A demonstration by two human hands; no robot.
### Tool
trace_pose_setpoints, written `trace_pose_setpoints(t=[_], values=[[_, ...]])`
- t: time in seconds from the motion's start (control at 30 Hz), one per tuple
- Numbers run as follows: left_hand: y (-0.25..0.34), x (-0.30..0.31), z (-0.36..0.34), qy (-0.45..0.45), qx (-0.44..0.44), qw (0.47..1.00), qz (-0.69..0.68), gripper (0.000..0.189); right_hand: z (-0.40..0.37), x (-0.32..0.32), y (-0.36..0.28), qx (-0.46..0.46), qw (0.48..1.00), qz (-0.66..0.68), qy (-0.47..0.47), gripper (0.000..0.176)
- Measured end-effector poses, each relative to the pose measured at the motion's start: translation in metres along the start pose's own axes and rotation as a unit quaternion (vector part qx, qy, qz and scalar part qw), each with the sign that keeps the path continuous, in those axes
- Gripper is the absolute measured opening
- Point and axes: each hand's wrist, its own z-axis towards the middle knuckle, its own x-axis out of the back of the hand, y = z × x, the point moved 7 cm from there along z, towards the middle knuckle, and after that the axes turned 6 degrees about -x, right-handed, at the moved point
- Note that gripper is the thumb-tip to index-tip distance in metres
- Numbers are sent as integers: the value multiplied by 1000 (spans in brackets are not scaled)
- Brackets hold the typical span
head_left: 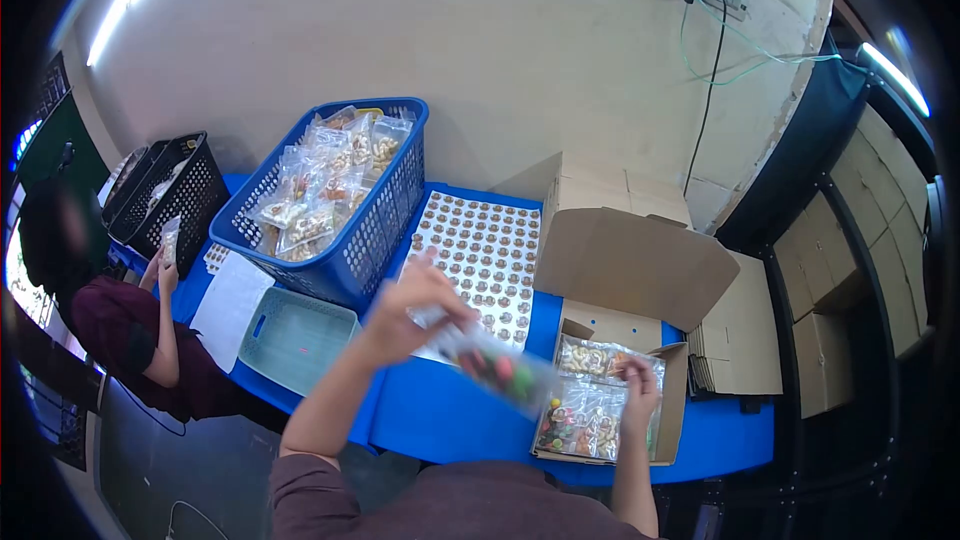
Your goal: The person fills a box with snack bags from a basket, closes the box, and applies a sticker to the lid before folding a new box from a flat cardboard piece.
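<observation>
My left hand (408, 312) is raised over the middle of the table, its fingers pinched on a clear plastic packet (500, 372). Red, green and dark pieces show inside that packet, which is blurred by motion and tilts down to the right. An open cardboard box (674, 410) lies in front of me on the right. Flat packets (590, 418) fill it, some with pale snack pieces, some with colourful ones. At the box's right side, my right hand (640, 396) rests over the packets with its fingers loosely bent and apart.
A sheet of round stickers (478, 250) lies on the blue tablecloth (420, 410). Left of it stand a blue basket (375, 250) heaped with packets and a pale green tray (262, 340). Another person (130, 330) holds a packet at far left. Flattened cartons (740, 340) lie right.
</observation>
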Motion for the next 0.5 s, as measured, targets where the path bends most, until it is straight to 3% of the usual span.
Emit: trace_pose_setpoints(t=[0.07,0.13,0.17,0.23,0.27,0.33,0.37,0.43,0.47,0.5], values=[[10,-58,-10,-73,-11,996,-44,25,-27,-65,-28,-99,979,71,-161,24],[21,-97,-19,-126,-27,991,-39,27,-62,-114,-7,-244,897,27,-367,39],[24,-111,-22,-128,-28,990,-51,26,-66,-115,-10,-243,899,26,-364,39],[33,-128,-29,-128,-33,989,-60,25,-98,-133,-27,-262,777,134,-557,45],[39,-132,-32,-124,-52,990,-50,26,-98,-130,-23,-259,777,133,-558,45],[47,-134,-34,-121,-69,989,-40,27,-99,-117,-3,-344,762,204,-510,44],[53,-128,-33,-78,-73,994,-13,29,-102,-117,-7,-346,761,204,-509,44],[55,-117,-36,-5,-68,995,67,40,-86,-105,-19,-355,802,320,-359,40],[54,-118,-38,-6,-67,996,66,40,-85,-106,-26,-356,802,320,-358,40],[41,-112,-41,54,12,998,-25,46,-75,-102,-33,-324,840,303,-313,38]])
